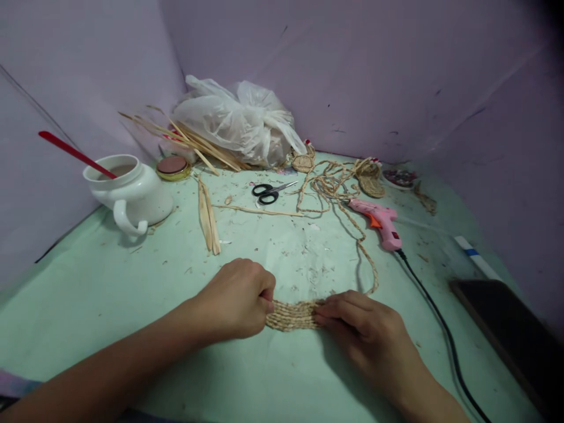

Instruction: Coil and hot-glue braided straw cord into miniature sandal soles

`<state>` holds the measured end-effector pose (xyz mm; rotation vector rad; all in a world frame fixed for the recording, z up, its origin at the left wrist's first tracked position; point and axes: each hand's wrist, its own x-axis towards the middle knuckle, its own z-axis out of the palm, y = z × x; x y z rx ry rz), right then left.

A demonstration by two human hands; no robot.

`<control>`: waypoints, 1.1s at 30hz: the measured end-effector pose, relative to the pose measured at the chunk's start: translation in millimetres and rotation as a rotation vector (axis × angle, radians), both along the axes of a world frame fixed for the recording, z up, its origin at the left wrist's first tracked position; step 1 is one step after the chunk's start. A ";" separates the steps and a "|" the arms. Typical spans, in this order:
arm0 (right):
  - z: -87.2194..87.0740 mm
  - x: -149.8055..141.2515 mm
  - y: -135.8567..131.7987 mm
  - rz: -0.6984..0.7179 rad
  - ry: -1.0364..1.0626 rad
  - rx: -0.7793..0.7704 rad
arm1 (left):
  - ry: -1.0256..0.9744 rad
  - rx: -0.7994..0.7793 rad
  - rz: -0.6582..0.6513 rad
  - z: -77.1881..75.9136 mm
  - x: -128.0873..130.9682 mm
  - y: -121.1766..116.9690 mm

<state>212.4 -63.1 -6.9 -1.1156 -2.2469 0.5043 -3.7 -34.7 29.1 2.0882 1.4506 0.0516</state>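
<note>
A flat strip of braided straw rope (293, 315), its rows laid side by side, stretches between my two hands just over the table. My left hand (242, 298) is closed in a fist around its left end. At the right end, my right hand (365, 323) pinches the strip between thumb and fingers. From near my right hand a loose braided cord (363, 252) runs back to a tangled pile of the same cord (330, 182). Beyond it lies a pink glue gun (376, 220) with an orange trigger. Both ends of the strip are partly hidden by my fingers.
Black-handled scissors (271, 192) and dry straw strips (208, 217) lie mid-table. A white pot (143, 197) holding a red stick stands left. Behind are a plastic bag (242, 120) and a round tin (173, 168). A black cable (434, 311) and a dark flat object (497, 329) lie right.
</note>
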 end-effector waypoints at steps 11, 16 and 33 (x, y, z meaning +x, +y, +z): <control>-3.9 -0.9 -5.5 -0.034 0.005 -0.046 | 0.027 -0.025 0.056 5.1 -7.6 7.6; -2.3 0.4 -6.5 -0.019 -0.002 -0.027 | 0.022 -0.007 -0.018 -0.3 0.4 -1.2; 7.8 34.8 11.1 -0.187 -0.103 0.035 | 0.136 0.180 -0.221 1.7 40.8 -19.7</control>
